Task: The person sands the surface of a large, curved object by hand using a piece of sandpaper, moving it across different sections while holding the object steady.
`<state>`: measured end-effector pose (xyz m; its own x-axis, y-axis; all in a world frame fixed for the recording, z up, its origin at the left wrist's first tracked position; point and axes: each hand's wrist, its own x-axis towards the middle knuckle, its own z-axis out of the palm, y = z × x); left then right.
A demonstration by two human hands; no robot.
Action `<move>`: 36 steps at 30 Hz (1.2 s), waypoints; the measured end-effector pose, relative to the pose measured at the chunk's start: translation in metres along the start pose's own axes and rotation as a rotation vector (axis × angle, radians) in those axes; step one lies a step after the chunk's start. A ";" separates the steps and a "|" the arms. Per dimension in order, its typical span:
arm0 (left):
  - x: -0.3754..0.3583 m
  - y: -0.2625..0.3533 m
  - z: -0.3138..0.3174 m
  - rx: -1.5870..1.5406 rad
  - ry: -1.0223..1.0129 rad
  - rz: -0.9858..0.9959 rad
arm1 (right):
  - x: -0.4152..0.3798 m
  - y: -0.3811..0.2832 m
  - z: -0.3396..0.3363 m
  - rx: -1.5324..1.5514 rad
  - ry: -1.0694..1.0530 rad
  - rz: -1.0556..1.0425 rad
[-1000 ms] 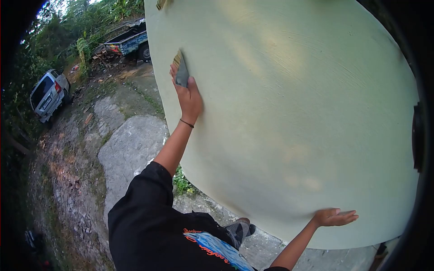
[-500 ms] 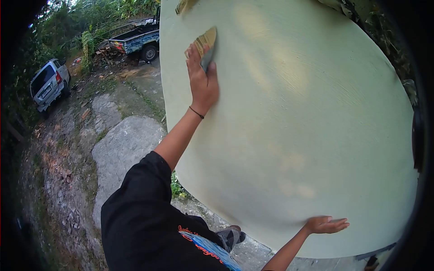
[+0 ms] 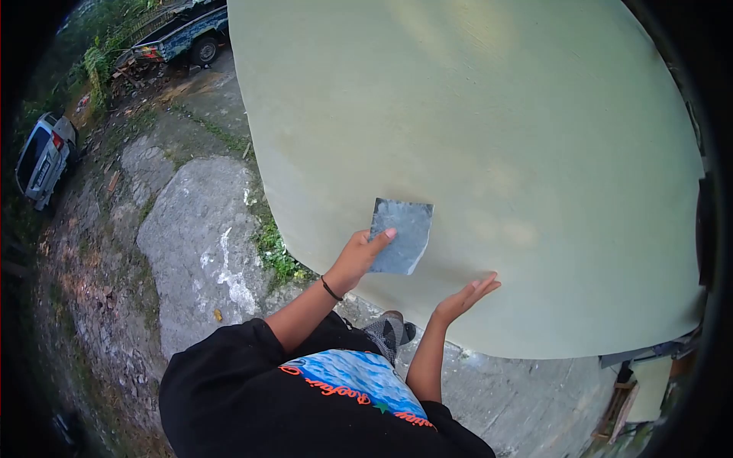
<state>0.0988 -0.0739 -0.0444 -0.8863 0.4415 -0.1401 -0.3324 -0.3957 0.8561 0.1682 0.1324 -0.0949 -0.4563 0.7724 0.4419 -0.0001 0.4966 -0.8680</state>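
Note:
A grey sheet, like sandpaper (image 3: 405,244), is pinched at its left edge in my left hand (image 3: 359,259), with the thumb on its face. Behind it stands a large pale green wall (image 3: 473,153), which looks curved in this view. My right hand (image 3: 467,296) is near the lower part of the wall, empty, with its fingers stretched out. Whether the right fingers touch the wall I cannot tell. A dark band is round my left wrist.
A silver car (image 3: 47,159) and a blue truck (image 3: 183,34) stand at the upper left. Rough concrete (image 3: 198,229) and green weeds (image 3: 279,248) border the wall. Wooden pieces (image 3: 622,408) lie at the lower right.
My left hand has come down from the upper wall with the sheet, whose grey face now shows flat. My right hand has moved up and left. The view has shifted.

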 end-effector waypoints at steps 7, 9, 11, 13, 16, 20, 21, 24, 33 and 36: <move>-0.025 0.007 0.030 -0.110 0.022 0.022 | -0.013 -0.054 -0.021 0.565 -0.536 0.296; -0.028 0.004 0.035 -0.095 -0.016 -0.008 | -0.020 -0.061 -0.024 0.601 -0.572 0.287; -0.034 0.001 0.037 -0.080 -0.049 -0.038 | -0.031 -0.068 -0.029 0.638 -0.613 0.282; -0.038 0.000 0.039 -0.008 -0.073 -0.014 | -0.037 -0.075 -0.033 0.514 -0.767 0.348; -0.041 -0.006 0.036 0.025 -0.101 -0.012 | -0.037 -0.077 -0.031 0.655 -0.628 0.466; -0.044 -0.018 0.030 0.228 -0.214 -0.039 | -0.027 -0.070 -0.028 0.761 -0.476 0.570; -0.047 -0.017 0.035 0.175 -0.190 -0.062 | -0.023 -0.068 -0.029 0.778 -0.481 0.595; -0.046 -0.017 0.037 0.146 -0.258 -0.062 | -0.019 -0.071 -0.038 0.831 -0.678 0.612; -0.014 0.034 0.016 0.678 -0.112 0.396 | 0.049 -0.109 -0.106 0.909 0.130 0.239; 0.006 0.092 0.031 0.800 0.081 0.840 | 0.095 -0.129 -0.136 0.923 0.668 0.063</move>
<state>0.0727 -0.0826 0.0485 -0.7585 0.2172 0.6144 0.6428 0.0946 0.7601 0.2456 0.1953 0.0897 0.0859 0.9791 0.1846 -0.7743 0.1822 -0.6060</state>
